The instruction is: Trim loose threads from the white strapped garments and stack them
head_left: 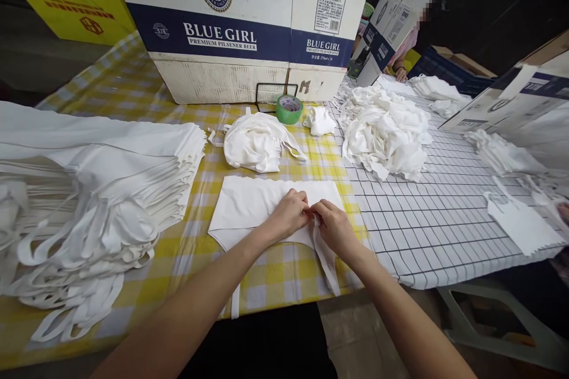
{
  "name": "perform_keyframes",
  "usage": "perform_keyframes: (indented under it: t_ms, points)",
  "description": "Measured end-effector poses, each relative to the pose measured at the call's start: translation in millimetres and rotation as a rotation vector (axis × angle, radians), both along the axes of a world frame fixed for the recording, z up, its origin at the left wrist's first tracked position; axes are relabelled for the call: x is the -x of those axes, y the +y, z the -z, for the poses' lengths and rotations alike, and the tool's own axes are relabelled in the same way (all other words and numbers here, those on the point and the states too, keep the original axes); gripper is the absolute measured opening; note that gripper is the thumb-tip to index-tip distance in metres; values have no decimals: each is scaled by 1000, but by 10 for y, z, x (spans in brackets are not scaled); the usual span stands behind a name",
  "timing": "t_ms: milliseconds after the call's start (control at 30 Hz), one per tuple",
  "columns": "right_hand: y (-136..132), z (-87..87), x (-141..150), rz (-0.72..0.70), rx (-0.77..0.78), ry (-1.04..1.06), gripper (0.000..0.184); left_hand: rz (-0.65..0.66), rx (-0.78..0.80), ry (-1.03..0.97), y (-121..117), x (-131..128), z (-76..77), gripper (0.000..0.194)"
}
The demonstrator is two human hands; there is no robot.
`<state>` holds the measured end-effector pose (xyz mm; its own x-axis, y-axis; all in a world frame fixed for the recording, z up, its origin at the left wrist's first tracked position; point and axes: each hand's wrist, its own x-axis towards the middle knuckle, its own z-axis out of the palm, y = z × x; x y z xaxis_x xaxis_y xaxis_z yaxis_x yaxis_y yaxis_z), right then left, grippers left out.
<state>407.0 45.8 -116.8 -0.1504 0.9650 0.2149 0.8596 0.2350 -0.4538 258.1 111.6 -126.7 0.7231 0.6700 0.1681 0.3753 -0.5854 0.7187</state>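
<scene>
A white strapped garment (249, 204), like a camisole top, lies flat in front of me, its wavy edge pointing away. One strap hangs over the table's near edge. Over its right part, my left hand (291, 210) and my right hand (331, 222) meet with fingertips pinched together. Another white strap (325, 257) runs down from my right fingers. Both hands are closed at the strap's upper end; the exact spot they pinch is hidden by the fingers.
Stacked white garments (178, 172) with dangling straps fill the left. Beyond my hands are a crumpled white garment (253, 141), green tape (288, 109) and a beer carton (249, 65). A white fabric heap (384, 130) lies right; another person's hand (400, 74) shows behind.
</scene>
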Motion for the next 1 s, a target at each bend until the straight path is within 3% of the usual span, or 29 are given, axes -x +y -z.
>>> perform_keyframes:
  t_ms: [100,267,400,467,600,700,867,1000]
  points:
    - [-11,11,28,68,29,219,25,-3,-6,-17,-4,5,20,16]
    - [-175,-23,32,236,247,872,9,-56,-31,-29,-54,-19,92,13]
    - [-416,-185,53,299,604,1397,31,-117,-69,2,-117,-47,142,3]
    - [-563,-283,43,318,701,1548,37,-113,-86,26,-144,-37,138,10]
    - [-930,-387,-36,408,637,1547,43,27,-163,95,-175,54,104,49]
    - [-1247,-319,-84,516,500,1394,48,161,-224,195,-185,118,101,69]
    - [-1662,-54,1,642,321,1146,47,200,-257,330,-235,121,96,76]
    - [-1863,139,133,727,282,1260,41,266,-175,358,-269,286,-34,74]
